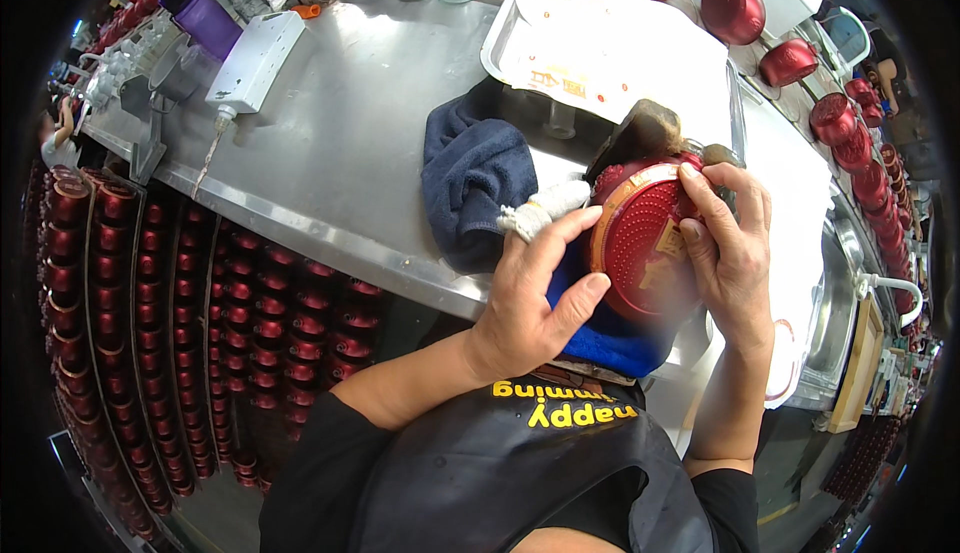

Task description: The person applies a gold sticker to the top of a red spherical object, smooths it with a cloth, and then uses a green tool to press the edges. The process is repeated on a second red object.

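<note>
Right hand [728, 243]: closed around a round red bottle [640, 238], base turned up.
Left hand [535, 288]: a blue cloth [610, 338] is gripped against it.
Progress: wiping judged underway; finished red bottles [735, 8] are lined along the steel table [340, 133].

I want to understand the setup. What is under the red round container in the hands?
Under the red round container a blue cloth shows, lying on the metal table. What the cloth covers cannot be seen.

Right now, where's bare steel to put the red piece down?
Free: the steel table between the white box and the dark blue towel. Crowded: the paper-lined tray, the red vessels along the right edge, and where both hands hold the red piece.
</note>
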`<state>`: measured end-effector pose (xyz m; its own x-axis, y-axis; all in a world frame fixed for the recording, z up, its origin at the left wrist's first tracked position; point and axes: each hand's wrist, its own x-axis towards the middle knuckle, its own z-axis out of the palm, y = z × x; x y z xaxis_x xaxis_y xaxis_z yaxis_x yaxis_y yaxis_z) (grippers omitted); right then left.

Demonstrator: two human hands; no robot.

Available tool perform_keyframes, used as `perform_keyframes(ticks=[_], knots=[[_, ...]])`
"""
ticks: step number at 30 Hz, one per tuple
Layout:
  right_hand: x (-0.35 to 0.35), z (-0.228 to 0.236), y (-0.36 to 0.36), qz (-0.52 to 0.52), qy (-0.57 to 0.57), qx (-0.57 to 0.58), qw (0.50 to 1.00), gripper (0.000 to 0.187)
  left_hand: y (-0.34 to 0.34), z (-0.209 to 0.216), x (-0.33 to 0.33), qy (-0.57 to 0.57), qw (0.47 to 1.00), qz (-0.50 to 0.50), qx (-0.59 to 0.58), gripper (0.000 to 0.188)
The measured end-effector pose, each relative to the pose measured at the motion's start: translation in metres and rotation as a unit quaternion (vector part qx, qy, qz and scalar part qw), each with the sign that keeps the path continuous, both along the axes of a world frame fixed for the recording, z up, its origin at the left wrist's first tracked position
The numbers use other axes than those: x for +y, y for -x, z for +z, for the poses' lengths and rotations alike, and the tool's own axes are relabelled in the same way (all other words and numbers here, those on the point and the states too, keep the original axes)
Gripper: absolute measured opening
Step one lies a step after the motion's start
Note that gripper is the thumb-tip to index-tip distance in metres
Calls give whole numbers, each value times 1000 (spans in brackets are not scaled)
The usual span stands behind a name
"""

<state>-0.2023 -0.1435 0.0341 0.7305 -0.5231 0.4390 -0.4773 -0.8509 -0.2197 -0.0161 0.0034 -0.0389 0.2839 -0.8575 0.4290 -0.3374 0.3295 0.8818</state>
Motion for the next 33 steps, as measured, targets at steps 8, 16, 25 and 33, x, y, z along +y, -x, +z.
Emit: perform_keyframes(ticks=[8, 16, 25, 33], knots=[[-1, -1, 1, 1, 3, -3, 1000, 39, 0, -8, 4, -128, 970, -87, 187, 40], [-2, -1, 1, 8, 10, 1, 1000, 37, 6, 0, 5, -86, 973, -44, 209, 52], [-1, -1, 1, 4, 2, -1, 1000, 37, -8, 15, 3, -154, 921, -136, 331, 51], [1, -1, 0, 1, -6, -8, 1000, 37, -6, 17, 8, -155, 919, -110, 346, 46]])
